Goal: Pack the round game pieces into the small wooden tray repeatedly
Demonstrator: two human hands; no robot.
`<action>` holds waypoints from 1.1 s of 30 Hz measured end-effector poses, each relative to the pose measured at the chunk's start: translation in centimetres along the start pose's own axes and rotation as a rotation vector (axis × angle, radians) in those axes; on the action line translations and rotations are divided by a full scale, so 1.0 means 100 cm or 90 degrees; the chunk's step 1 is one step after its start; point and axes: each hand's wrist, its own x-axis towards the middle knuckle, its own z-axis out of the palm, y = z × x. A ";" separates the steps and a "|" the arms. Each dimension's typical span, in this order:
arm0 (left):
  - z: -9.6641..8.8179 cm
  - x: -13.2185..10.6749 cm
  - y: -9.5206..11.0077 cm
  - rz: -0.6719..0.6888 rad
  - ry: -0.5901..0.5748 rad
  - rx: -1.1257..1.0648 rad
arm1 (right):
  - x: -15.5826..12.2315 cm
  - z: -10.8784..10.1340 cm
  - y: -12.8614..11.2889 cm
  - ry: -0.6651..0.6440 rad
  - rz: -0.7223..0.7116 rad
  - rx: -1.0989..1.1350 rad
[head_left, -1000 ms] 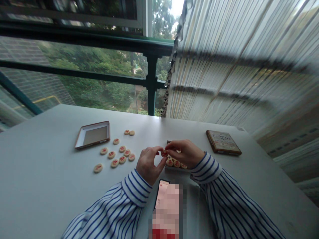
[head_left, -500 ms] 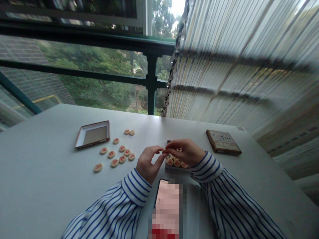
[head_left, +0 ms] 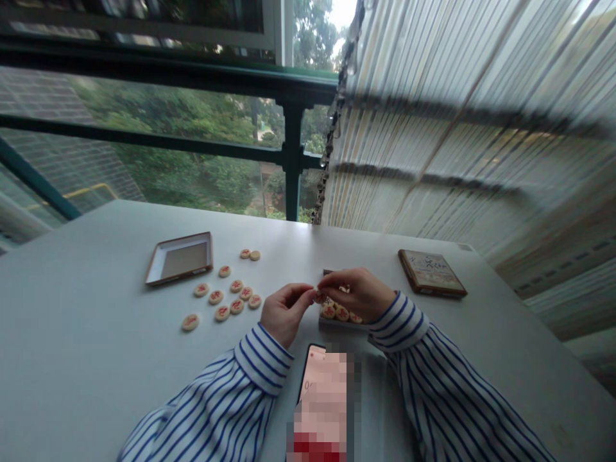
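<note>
Chess piece (head_left: 318, 298) sits pinched between fingers (head_left: 302, 294) of left hand (head_left: 283, 312) and right hand (head_left: 360, 292), over the tray (head_left: 332, 323).

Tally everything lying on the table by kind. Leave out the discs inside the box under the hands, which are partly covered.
Loose round discs: 11
Shallow open tray: 1
Box holding discs: 1
Flat box with printed top: 1
Phone: 1
Total: 15
</note>
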 end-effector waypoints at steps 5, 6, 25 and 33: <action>0.000 0.000 0.005 -0.022 -0.008 -0.023 | 0.000 0.001 0.002 0.001 0.006 -0.015; 0.000 0.001 0.005 -0.024 -0.006 -0.027 | -0.001 0.001 0.002 0.011 0.011 -0.027; -0.002 0.001 0.004 -0.072 -0.002 -0.046 | -0.001 0.000 0.002 0.025 0.028 -0.050; -0.004 0.003 0.002 -0.093 -0.006 -0.065 | -0.001 0.002 0.003 0.020 0.010 -0.041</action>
